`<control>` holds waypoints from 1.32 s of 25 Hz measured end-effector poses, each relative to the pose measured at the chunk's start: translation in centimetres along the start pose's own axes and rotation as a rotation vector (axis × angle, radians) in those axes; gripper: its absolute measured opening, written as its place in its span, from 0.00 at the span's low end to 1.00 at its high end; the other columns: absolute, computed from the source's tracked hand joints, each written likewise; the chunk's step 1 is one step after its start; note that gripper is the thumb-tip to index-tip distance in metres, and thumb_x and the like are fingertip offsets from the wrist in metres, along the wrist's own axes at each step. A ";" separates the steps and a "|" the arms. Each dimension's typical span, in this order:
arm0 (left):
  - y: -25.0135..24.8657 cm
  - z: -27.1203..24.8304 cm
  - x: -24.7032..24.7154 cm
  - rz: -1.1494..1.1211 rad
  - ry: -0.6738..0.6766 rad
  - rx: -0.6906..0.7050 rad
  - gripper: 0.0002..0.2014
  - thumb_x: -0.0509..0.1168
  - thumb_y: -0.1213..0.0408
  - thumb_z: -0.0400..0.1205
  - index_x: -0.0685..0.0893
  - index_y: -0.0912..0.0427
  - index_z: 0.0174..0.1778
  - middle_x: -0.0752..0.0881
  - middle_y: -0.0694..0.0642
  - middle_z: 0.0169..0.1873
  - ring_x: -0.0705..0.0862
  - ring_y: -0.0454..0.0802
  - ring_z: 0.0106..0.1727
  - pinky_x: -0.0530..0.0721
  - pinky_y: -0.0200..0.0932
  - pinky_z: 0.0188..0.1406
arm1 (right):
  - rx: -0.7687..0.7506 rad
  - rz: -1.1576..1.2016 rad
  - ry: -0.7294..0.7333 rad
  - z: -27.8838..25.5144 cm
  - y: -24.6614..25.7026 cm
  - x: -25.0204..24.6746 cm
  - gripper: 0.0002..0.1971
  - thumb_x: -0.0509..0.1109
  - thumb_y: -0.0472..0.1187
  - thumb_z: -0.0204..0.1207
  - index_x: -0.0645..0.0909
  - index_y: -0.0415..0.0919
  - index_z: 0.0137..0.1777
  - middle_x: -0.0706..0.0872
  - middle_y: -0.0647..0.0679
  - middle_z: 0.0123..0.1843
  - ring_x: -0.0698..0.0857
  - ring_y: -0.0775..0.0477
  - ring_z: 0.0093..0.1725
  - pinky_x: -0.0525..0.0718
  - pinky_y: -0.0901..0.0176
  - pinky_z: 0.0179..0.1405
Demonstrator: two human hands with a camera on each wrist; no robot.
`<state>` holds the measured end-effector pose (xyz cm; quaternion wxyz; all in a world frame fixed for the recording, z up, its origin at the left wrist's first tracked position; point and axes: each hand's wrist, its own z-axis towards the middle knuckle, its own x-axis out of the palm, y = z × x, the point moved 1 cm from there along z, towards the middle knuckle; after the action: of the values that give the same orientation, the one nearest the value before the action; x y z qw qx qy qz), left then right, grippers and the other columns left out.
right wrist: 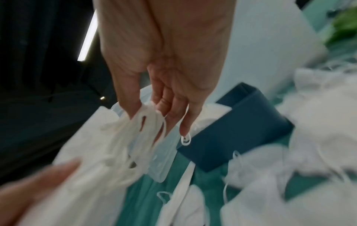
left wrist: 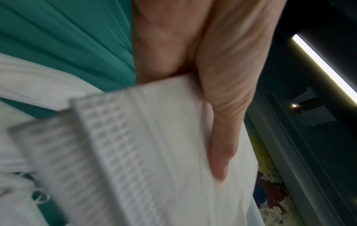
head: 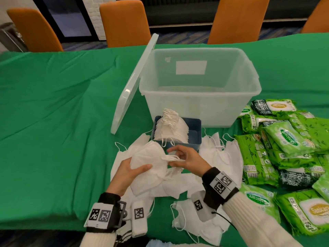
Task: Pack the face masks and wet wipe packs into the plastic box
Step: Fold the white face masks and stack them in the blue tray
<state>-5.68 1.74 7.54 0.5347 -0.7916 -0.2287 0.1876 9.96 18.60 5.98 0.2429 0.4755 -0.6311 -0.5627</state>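
Observation:
My left hand (head: 132, 171) grips a stack of white face masks (head: 148, 157) from the left, thumb on top; in the left wrist view the thumb (left wrist: 222, 137) lies across the masks (left wrist: 154, 152). My right hand (head: 179, 157) pinches the ear loops (head: 171, 158) at the stack's right end, as the right wrist view shows with the loops (right wrist: 146, 122) between thumb and fingers (right wrist: 173, 116). More loose masks (head: 216, 154) lie on the green cloth around my hands. The clear plastic box (head: 197, 86) stands open behind, with nothing visible inside. Green wet wipe packs (head: 284, 139) are heaped at the right.
A small blue tray (head: 195, 134) with a stack of masks (head: 170, 127) sits just in front of the box. The box's clear lid (head: 133, 84) leans against its left side. Orange chairs (head: 124, 24) line the table's far edge. Green cloth (head: 53, 104) stretches left.

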 end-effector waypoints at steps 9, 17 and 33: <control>1.7 0.3 1.0 -0.177 -0.069 -0.144 0.18 0.78 0.65 0.69 0.85 0.62 0.53 0.92 0.58 0.47 0.89 0.57 0.52 0.88 0.48 0.46 | 0.189 0.432 -0.018 -0.8 -0.1 3.0 0.26 0.77 0.39 0.69 0.74 0.44 0.67 0.82 0.49 0.52 0.82 0.51 0.47 0.82 0.62 0.52; 2.2 0.3 0.3 -0.215 -0.124 -0.215 0.25 0.81 0.66 0.62 0.84 0.65 0.54 0.90 0.64 0.50 0.88 0.62 0.53 0.85 0.58 0.55 | 0.201 0.429 0.005 -0.5 -0.2 2.1 0.24 0.74 0.29 0.70 0.75 0.39 0.66 0.83 0.45 0.42 0.81 0.52 0.39 0.82 0.67 0.41; -0.8 1.8 4.4 -0.254 -0.105 -0.212 0.09 0.70 0.65 0.78 0.82 0.59 0.53 0.89 0.56 0.47 0.88 0.50 0.47 0.86 0.48 0.49 | 0.102 0.391 -0.057 -3.1 -3.4 -6.5 0.24 0.67 0.22 0.73 0.74 0.37 0.68 0.86 0.39 0.52 0.88 0.44 0.51 0.85 0.56 0.58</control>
<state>-3.16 5.84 7.45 0.4548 -0.7975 -0.3730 0.1344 16.49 23.07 5.03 0.3052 0.3394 -0.7458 -0.4852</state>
